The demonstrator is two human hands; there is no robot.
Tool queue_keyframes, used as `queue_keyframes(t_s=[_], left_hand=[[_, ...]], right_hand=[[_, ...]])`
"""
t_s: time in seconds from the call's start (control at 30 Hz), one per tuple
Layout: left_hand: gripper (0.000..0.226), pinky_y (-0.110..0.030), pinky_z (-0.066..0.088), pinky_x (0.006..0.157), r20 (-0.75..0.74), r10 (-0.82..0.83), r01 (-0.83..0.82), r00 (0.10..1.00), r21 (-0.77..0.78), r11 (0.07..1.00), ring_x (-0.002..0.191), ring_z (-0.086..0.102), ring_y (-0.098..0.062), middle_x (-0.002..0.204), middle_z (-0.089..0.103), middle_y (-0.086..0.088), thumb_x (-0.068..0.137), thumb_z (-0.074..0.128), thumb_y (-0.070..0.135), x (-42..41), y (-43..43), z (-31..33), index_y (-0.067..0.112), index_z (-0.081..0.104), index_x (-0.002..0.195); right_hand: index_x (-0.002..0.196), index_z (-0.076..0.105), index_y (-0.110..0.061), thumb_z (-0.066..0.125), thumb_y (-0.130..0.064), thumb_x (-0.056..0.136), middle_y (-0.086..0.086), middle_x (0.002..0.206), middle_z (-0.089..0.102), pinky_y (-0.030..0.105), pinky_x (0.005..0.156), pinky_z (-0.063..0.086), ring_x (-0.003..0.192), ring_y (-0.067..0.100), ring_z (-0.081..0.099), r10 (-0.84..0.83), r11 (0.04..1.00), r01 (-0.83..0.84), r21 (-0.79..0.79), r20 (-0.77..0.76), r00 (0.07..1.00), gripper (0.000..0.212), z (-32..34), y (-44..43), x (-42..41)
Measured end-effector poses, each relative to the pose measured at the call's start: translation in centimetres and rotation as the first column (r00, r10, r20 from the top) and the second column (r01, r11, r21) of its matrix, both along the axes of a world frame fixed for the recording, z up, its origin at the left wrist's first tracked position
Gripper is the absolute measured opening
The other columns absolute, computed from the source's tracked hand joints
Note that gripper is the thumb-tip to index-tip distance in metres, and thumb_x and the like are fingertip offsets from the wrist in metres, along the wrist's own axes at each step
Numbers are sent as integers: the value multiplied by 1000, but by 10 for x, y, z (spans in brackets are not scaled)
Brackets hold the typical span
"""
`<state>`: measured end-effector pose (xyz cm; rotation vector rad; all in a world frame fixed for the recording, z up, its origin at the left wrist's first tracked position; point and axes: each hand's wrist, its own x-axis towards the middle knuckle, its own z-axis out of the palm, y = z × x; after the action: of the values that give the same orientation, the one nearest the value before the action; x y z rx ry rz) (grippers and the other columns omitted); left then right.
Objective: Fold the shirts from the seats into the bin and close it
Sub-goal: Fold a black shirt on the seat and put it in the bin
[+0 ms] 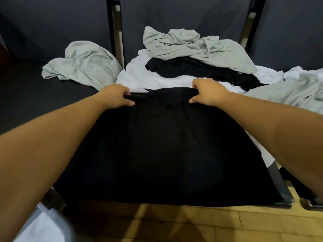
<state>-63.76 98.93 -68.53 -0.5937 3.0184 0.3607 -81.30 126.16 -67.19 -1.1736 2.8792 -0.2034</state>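
Forearms reach up-frame; left hand and right hand each pinch the top edge of the black shirt spread at centre. Above, crumpled shirts lie piled: most folding seems left.

Seating: three dark padded backrests stand side by side across the rear of the view. They are separated by dark upright posts, one left of centre and one to the right, each showing a paler strip. The left seat has a dark, flat cushion. A dark metal frame rail runs along the front right corner of the middle seat.

Floor: yellowish tiles with dark joints, crossed by broad shadows.

Lighting: dim and soft, source not in view. No window visible.
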Motion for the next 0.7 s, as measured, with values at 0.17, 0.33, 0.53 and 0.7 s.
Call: queue_keyframes(t_s=[0.17, 0.33, 0.53, 0.7], left_hand=[[28, -43, 48, 87, -163, 12, -4, 987, 45, 999, 98, 59, -30, 106, 64, -10, 93, 68, 34, 14, -5, 6, 11, 59, 106], [24, -34, 43, 82, -74, -11, 14, 997, 46, 999, 92, 56, -22, 94, 62, -1, 87, 74, 41, 32, -9, 27, 22, 63, 95], [26, -34, 42, 73, -112, 121, -116, 986, 56, 992, 84, 59, -26, 81, 65, -7, 87, 74, 38, 48, -22, 42, 14, 66, 79], [20, -34, 40, 72, -486, 329, -310, 809, 121, 943, 84, 56, -26, 87, 65, -12, 91, 70, 28, 31, -11, 56, 7, 68, 93]], right_hand=[[113, 62, -7, 76, -37, 85, 11, 112, 61, 35, 82, 44, 106, 32, 57, 6, 1000, -6, 3, 22, 1000, 44, 9, 13, -2], [77, 54, -7, 65, -35, 94, 7, 76, 54, 33, 67, 37, 82, 31, 56, 5, 999, -5, 32, 18, 1000, 35, 16, 33, -4], [82, 59, -10, 63, -33, 94, 6, 76, 58, 35, 65, 42, 79, 31, 60, -91, 963, 103, -248, 61, 994, 27, 20, 37, -5], [99, 63, -9, 59, -39, 96, 13, 95, 67, 35, 69, 38, 92, 37, 63, -243, 961, 195, -197, -260, 935, 30, 33, 21, -8]])
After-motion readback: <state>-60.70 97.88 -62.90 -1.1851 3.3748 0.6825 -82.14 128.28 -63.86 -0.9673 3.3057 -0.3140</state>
